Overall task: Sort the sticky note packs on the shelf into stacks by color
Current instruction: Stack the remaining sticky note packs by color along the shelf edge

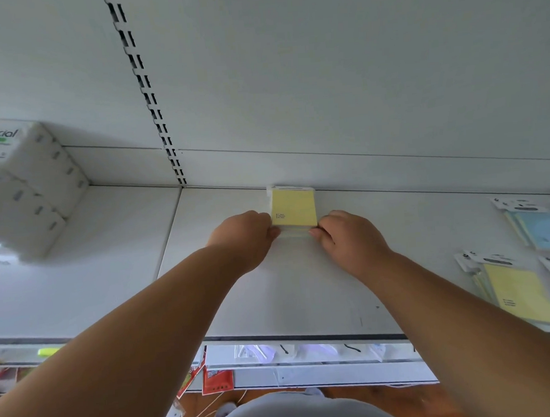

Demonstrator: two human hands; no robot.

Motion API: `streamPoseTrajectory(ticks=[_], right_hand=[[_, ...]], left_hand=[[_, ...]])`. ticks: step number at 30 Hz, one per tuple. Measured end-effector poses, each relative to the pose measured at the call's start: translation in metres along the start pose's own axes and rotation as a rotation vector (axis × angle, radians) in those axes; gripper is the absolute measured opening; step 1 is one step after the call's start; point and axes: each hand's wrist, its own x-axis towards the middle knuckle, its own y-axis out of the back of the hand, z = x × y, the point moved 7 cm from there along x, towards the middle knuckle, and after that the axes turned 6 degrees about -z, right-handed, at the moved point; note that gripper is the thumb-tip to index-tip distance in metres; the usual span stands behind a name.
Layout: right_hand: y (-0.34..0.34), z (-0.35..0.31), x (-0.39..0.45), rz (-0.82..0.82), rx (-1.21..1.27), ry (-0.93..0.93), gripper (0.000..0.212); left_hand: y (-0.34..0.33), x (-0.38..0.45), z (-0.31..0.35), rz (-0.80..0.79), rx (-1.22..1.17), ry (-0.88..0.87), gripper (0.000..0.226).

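Yellow sticky note pack (294,207), back of shelf (304,287).
Lies between my hands: left hand (244,234) and right hand (349,236) each pinch a near corner, fingers curled.

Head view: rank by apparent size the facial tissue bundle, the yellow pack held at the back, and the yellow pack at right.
1. facial tissue bundle
2. yellow pack at right, though nearer the camera
3. yellow pack held at the back

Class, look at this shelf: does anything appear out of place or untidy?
Yes. At the right edge, yellow and blue packs lie mixed and overlapping, unsorted. The yellow pack both hands hold sits square.
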Motion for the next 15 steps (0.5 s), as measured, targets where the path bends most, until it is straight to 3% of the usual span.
streamPoseTrajectory(ticks=[7, 10, 12, 15], right_hand=[[-0.003, 0.002, 0.002, 0.015, -0.052, 0.042, 0.032], [0.002, 0.006, -0.004, -0.030, 0.036, 0.006, 0.036], [0.008, 0.016, -0.006, 0.003, 0.196, -0.111, 0.034], [0.009, 0.036, 0.005, 0.085, 0.571, -0.394, 0.031]], left_hand=[[-0.001, 0.002, 0.001, -0.048, 0.017, -0.008, 0.028], [0.004, -0.001, -0.006, -0.064, -0.004, 0.016, 0.014], [0.011, 0.001, -0.020, -0.031, -0.167, 0.129, 0.021], [0.009, 0.008, -0.033, 0.028, -0.738, 0.307, 0.020]])
